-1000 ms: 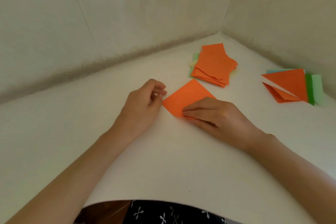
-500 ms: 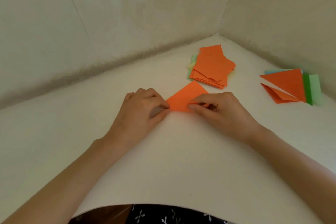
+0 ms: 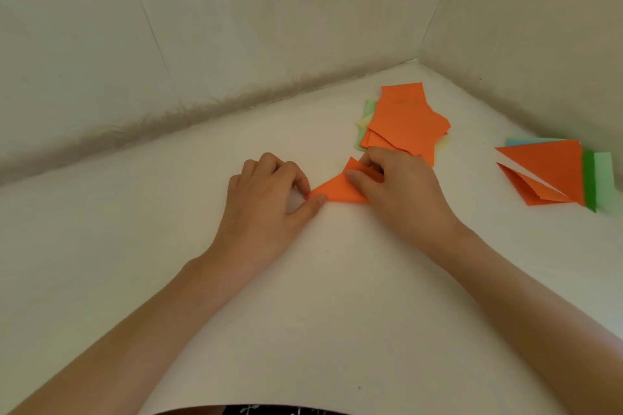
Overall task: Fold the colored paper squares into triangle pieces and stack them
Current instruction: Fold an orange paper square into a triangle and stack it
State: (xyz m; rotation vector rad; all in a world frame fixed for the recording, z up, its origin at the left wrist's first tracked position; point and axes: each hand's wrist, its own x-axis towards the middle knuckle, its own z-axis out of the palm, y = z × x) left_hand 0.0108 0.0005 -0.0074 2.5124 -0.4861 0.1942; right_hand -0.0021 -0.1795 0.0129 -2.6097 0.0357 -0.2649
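An orange paper piece [image 3: 337,190] lies on the white sheet between my hands, partly folded, with one flap raised. My left hand [image 3: 269,202] pinches its left corner between thumb and forefinger. My right hand [image 3: 401,192] grips the raised flap at the piece's right side and hides that part. Behind the right hand sits a loose pile of orange squares [image 3: 406,121], with green and yellow sheets under it. A stack of folded triangles [image 3: 553,172], orange on top with green and blue edges showing, lies at the far right.
The white sheet [image 3: 320,296] covers the work surface and curls at its near edge. Pale walls [image 3: 236,27] close in at the back and right, meeting in a corner behind the pile of squares.
The flat orange square has been folded upward: my right hand lifted its near part toward the far corner, and my left hand closed on the left corner.
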